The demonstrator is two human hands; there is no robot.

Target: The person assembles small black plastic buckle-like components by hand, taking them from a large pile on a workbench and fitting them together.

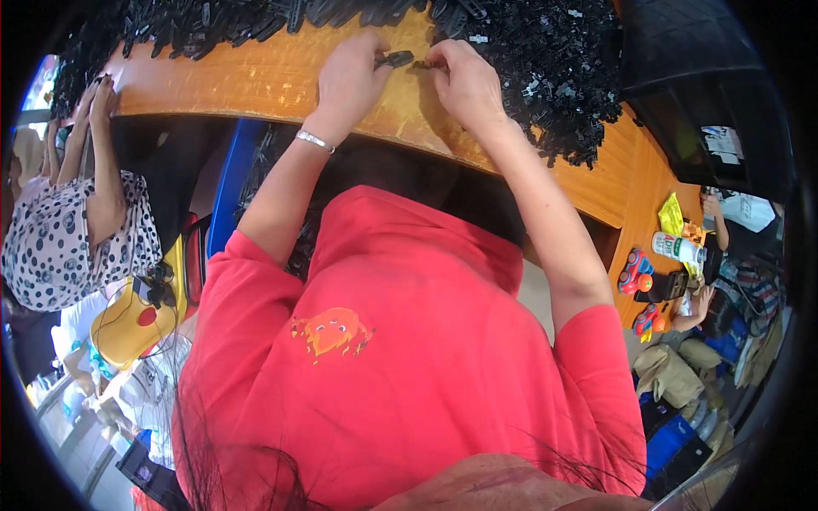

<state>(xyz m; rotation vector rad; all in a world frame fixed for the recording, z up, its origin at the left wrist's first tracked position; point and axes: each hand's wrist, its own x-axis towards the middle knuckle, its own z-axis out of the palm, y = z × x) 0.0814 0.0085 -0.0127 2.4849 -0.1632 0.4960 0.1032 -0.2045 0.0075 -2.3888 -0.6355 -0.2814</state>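
Observation:
Both hands are over the wooden table, close together with a small gap between them. My left hand point(351, 75), with a silver bracelet at its wrist, is closed on a dark, elongated clip-like piece point(395, 59). Opposite it, my right hand point(468, 83) pinches a small dark part point(419, 65), whose exact kind is too small to make out. A big heap of small black plastic parts point(554, 77) lies just right of my right hand. Longer black clip-like pieces point(213, 30) are piled along the far side, beyond my left hand.
The wooden table point(256, 81) curves across the top. A black bin point(707, 111) stands at the right, with toy cars point(635, 271) and a white bottle point(677, 247) on the table nearer me. At the left, a person in a spotted top point(81, 230) has hands at the table edge.

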